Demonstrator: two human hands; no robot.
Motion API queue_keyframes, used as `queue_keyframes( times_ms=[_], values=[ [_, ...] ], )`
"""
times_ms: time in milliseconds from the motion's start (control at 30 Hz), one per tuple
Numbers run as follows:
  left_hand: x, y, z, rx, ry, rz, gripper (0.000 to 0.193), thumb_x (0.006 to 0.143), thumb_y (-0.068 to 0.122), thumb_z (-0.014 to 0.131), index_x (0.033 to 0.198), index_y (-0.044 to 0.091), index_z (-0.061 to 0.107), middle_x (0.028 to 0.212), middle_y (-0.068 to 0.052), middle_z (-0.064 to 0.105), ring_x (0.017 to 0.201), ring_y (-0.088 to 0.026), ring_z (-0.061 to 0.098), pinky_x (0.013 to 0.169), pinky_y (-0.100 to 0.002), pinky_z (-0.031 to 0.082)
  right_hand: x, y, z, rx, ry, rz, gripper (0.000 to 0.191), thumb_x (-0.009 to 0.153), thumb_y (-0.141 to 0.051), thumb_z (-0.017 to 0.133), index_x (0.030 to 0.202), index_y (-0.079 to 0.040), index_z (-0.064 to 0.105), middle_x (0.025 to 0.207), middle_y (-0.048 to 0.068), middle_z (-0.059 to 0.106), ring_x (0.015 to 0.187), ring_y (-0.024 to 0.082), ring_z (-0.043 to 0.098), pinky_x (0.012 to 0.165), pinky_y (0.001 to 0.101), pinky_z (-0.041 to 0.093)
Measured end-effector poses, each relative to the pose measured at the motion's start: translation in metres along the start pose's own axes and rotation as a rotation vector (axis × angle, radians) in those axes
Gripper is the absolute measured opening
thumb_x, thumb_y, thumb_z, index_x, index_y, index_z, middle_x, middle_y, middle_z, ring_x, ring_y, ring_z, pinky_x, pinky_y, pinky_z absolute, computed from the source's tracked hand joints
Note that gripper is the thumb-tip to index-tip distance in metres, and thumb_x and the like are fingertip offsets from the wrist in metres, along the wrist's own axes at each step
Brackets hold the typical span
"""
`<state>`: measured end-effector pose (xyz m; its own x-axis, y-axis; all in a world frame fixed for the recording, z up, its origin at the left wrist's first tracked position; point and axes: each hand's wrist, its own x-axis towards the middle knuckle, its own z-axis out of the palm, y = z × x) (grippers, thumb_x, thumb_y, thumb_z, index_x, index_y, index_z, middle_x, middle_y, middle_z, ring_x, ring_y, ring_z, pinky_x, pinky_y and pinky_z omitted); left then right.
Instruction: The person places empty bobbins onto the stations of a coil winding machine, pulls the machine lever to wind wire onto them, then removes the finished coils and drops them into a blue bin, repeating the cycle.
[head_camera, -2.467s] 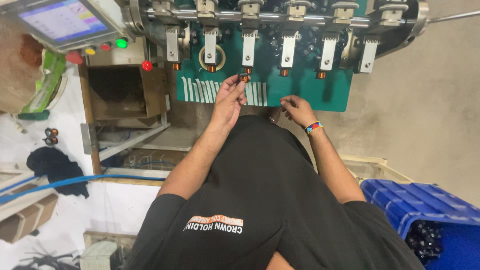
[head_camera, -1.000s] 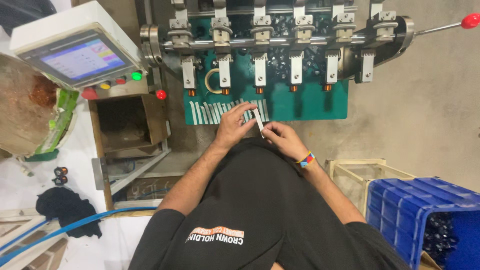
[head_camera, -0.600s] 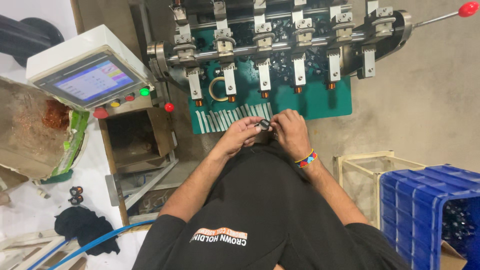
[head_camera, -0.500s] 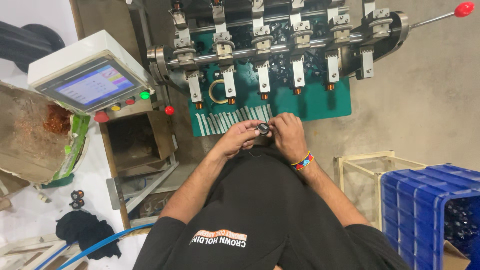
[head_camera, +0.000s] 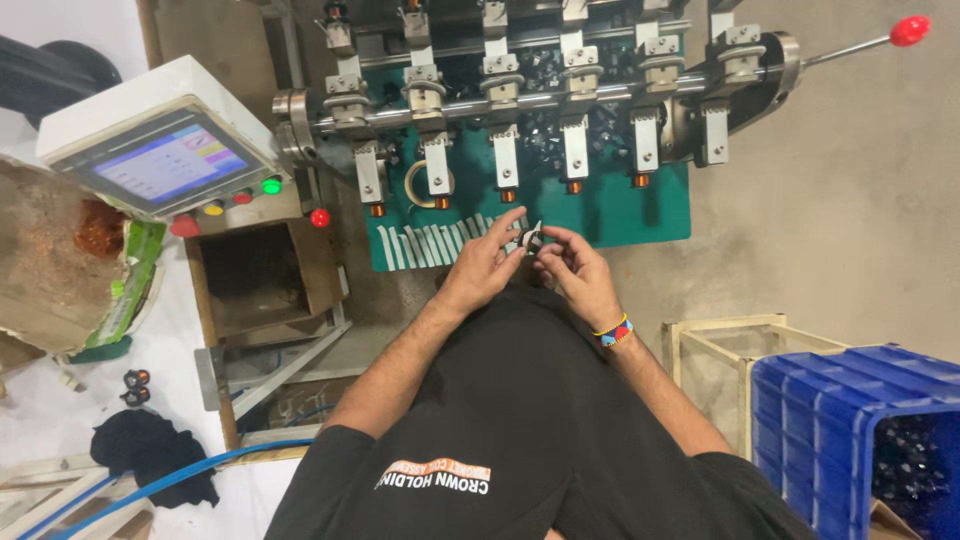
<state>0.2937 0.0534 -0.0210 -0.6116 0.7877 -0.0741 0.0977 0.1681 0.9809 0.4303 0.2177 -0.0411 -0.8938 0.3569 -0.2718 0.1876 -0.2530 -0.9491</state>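
Both hands, left hand (head_camera: 487, 262) and right hand (head_camera: 578, 268), pinch a small black coil bobbin (head_camera: 531, 240) between fingertips, raised for close handling above the green winding-machine plate (head_camera: 620, 210).

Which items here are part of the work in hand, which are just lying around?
In hand: left hand and right hand pinch a small dark part; white strips on the green plate; winding heads.

Lying about: blue crate, black cloth, open box, tape roll.

Control panel (head_camera: 160, 160) left of machine (head_camera: 530, 120); crate (head_camera: 850, 420) right; hands (head_camera: 530, 255) before machine
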Motion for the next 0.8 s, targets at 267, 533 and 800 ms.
queue_keyframes(
  times_ms=[267,533,800],
  values=[
    [0.013,-0.002,0.042,0.032,-0.103,0.018,0.068,0.097,0.01,0.066,0.158,0.008,0.037,0.123,-0.017,0.075,0.072,-0.01,0.06,0.072,-0.03,0.054,-0.007,-0.05,-0.037,-0.312,-0.055,-0.144,0.036,0.092,-0.007,0.075,0.126,-0.005,0.065,0.09,-0.002,0.064,0.078,0.004,0.058,0.067,0.0232,0.052],
    [0.059,-0.035,0.095,-0.095,-0.517,-0.384,0.069,0.099,0.018,0.068,0.16,0.003,0.038,0.108,-0.019,0.071,0.088,-0.016,0.061,0.077,-0.034,0.054,0.018,-0.032,-0.122,-0.854,-0.32,-0.192,0.029,0.084,-0.029,0.074,0.104,-0.009,0.071,0.073,0.012,0.068,0.066,0.028,0.069,0.063,0.0392,0.054],
    [0.125,0.054,0.137,0.68,0.025,0.385,0.047,0.086,0.003,0.064,0.133,0.005,0.061,0.138,-0.013,0.061,0.104,-0.035,0.065,0.086,-0.044,0.055,0.097,0.037,-0.202,-1.128,-0.194,-0.078,0.031,0.086,-0.036,0.074,0.106,-0.013,0.071,0.084,0.018,0.073,0.085,0.039,0.07,0.078,0.0502,0.055]
  ],
)
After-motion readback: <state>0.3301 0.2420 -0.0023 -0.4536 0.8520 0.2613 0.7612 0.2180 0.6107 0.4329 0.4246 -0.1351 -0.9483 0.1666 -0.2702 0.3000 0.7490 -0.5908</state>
